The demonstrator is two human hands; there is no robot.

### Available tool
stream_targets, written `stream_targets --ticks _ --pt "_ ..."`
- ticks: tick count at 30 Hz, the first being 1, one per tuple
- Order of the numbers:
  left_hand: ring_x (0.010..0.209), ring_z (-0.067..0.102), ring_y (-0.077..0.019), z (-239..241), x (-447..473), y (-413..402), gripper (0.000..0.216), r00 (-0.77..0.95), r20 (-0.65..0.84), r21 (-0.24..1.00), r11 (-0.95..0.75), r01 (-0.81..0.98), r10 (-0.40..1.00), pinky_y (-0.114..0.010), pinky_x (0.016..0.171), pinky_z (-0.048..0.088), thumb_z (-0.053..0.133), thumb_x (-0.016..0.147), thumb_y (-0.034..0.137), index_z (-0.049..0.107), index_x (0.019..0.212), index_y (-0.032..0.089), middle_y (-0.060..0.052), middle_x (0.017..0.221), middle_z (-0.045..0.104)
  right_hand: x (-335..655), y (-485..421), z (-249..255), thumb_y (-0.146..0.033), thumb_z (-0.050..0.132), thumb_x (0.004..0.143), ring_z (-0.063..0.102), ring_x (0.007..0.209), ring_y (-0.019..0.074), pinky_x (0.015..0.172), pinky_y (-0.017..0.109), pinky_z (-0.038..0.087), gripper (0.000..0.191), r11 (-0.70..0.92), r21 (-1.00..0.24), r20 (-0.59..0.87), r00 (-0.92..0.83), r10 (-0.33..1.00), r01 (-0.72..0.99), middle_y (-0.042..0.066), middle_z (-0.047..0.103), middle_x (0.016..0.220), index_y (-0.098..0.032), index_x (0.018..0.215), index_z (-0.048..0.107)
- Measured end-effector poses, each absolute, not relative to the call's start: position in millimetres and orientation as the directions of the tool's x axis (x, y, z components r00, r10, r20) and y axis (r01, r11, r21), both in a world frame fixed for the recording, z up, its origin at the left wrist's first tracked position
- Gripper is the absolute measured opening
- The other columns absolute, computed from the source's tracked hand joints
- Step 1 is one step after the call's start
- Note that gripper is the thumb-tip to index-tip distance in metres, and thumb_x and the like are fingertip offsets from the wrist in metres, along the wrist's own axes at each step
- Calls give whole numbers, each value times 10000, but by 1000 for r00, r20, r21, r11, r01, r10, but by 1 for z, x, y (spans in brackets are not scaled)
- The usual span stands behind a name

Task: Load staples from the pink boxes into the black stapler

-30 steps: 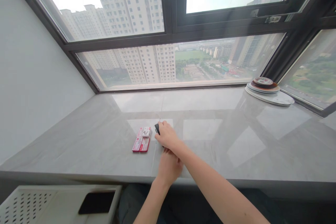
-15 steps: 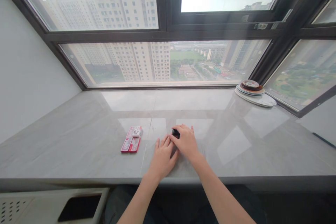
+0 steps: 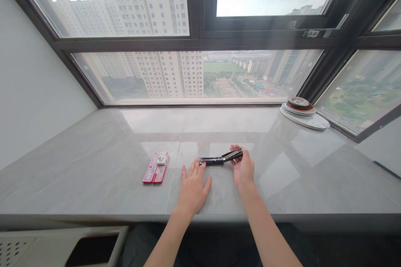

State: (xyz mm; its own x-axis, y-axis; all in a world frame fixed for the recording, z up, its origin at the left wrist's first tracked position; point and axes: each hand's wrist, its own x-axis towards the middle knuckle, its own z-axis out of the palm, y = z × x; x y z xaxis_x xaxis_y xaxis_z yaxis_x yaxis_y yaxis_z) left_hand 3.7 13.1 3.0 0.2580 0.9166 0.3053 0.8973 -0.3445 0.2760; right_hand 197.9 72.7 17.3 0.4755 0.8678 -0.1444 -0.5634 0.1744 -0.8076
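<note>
A black stapler (image 3: 214, 161) lies on the grey stone ledge (image 3: 103, 167), its two halves swung wide apart. Its base rests along the surface, while the top arm slants up to the right. My right hand (image 3: 244, 171) grips the end of that raised arm between thumb and fingers. Flat on the ledge, my left hand (image 3: 193, 187) has its fingers stretched out, and the fingertips touch the stapler's left end. To the left of my left hand sit several small pink-and-white boxes (image 3: 156, 168) set close together, with a whitish piece on top.
A stack of round plates or discs (image 3: 302, 112) stands in the far right corner by the window frame (image 3: 194, 44). Below the ledge's front edge at left is a pale plastic item (image 3: 37, 244) with holes and a dark opening. A white wall borders the left side.
My right hand has moved right, swinging the stapler's top arm open away from its base. My left hand stays near the same place, now at the stapler's left end.
</note>
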Motion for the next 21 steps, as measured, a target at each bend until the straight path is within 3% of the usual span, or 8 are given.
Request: stream_targets --ticks 3,7,10,14,16,18,21 --pt "1565 268 -279 2 4 14 507 263 313 293 -357 887 912 -597 1277 174 429 1040 394 397 1530 264 -98 1679 314 212 66 5 -518 624 914 643 1246 242 976 394 582 342 90 -728 -262 397 880 -680 75 728 1224 -223 1081 663" --pt "1586 197 -278 3 -13 12 524 253 341 296 -359 885 905 -567 1277 199 429 1041 367 384 1542 221 -111 1693 272 224 36 1 -548 593 944 613 1298 226 1071 431 557 337 73 -682 -241 318 917 -728 47 694 1286 -260 1113 638" --pt "1592 147 -320 1 -40 3 605 69 401 263 -187 946 913 -618 1272 137 439 1030 336 303 1603 197 -139 1700 239 229 1 1 -507 610 951 578 1349 228 1124 434 522 346 70 -739 -200 317 927 -670 56 668 1339 -272 1205 624" --pt "1562 185 -379 -4 -63 -13 648 -130 457 257 9 966 880 -676 1247 106 443 1022 308 262 1617 126 -202 1645 327 230 -31 0 -448 688 919 580 1344 258 1107 444 533 404 42 -859 -155 338 928 -511 72 671 1311 -269 1273 610" --pt "1531 259 -369 -3 -63 -19 618 -107 471 280 -33 959 876 -668 1248 123 440 1022 266 285 1612 165 -178 1616 384 227 -33 -1 -461 689 915 620 1280 258 1039 421 572 466 23 -914 -141 369 919 -406 73 687 1247 -263 1323 578" --pt "1464 376 -341 1 -60 -19 595 -16 458 337 -157 928 889 -641 1239 205 446 1014 216 316 1595 226 -146 1550 470 220 -28 -1 -491 676 913 694 1103 242 864 366 619 550 -40 -969 -126 350 928 -243 70 708 1145 -248 1385 529" --pt "1302 537 -274 10 -51 -12 583 183 410 481 -382 789 894 -530 1157 406 448 998 147 354 1556 286 -103 1365 596 209 -17 3 -516 635 919 674 688 172 590 282 536 522 -154 -984 -141 135 981 90 39 725 921 -207 1335 576"
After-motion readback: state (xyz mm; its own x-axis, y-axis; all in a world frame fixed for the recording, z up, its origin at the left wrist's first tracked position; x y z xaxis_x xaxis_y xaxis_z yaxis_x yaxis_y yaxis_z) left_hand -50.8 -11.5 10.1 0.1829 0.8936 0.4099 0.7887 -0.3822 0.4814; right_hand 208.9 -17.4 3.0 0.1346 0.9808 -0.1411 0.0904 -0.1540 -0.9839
